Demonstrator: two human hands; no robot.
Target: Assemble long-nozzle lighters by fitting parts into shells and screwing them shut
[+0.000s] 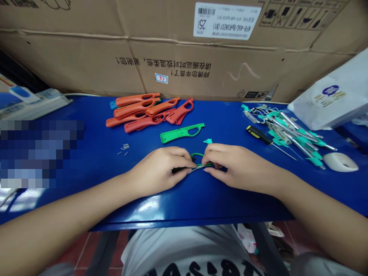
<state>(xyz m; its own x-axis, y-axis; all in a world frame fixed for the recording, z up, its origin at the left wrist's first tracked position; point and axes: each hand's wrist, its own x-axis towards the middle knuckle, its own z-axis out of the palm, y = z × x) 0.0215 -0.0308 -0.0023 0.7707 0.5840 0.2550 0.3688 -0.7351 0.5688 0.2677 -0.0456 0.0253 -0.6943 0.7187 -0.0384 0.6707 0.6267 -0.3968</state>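
Observation:
Both hands meet at the front middle of the blue table. My left hand (pixel 161 168) pinches one end of a green lighter casing half (pixel 198 155), mostly covered by the fingers. On its other end my right hand (pixel 238 165) is closed, thumb and fingertips together along the edge. A thin pale strip shows between the two hands; its kind is unclear. Just behind the right fingers lies a small teal plastic piece (pixel 207 141). Another green casing half (pixel 182 133) with a loop-shaped opening lies beyond the hands. Several small screws (pixel 125 147) are scattered left of it.
Orange and red lighter casings (pixel 138 111) are heaped at the back. On the right are a black-and-yellow screwdriver (pixel 258 135), metal lighter tubes with teal parts (pixel 296 130), a white oval object (pixel 340 162) and a white bag (pixel 330 96). A cardboard box (pixel 172 50) stands behind the blue table (pixel 186 207).

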